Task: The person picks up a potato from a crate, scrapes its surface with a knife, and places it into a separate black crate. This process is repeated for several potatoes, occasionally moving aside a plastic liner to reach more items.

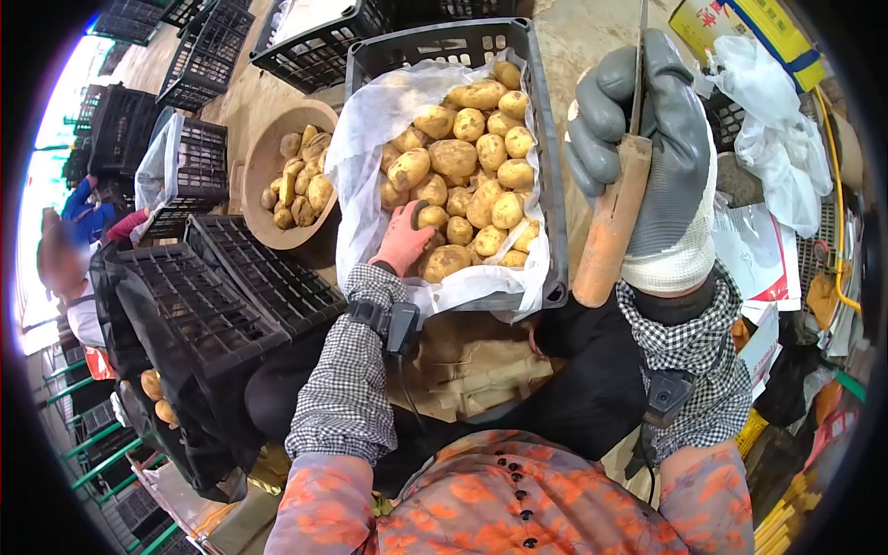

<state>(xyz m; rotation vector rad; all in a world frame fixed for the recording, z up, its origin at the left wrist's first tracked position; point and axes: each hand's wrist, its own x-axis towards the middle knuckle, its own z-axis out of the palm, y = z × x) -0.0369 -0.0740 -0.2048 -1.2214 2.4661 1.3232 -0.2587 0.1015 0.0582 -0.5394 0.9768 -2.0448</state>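
Left hand point(402, 239), red-gloved, is reaching into the crate point(546, 185), fingers curling over a potato point(432, 217) at the pile's point(472, 176) near-left edge; grip closed or not, cannot tell. Right hand point(647, 157), grey-gloved, is clamping a knife point(610, 231) by its wooden handle, blade up, well right of the potato. Pile is showing rounded, dusty yellow skins on a white liner point(370, 120)

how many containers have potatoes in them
3: the lined crate that the left hand reaches into, the round basin left of it, and the dark bag at lower left, where two show. Others may be hidden.
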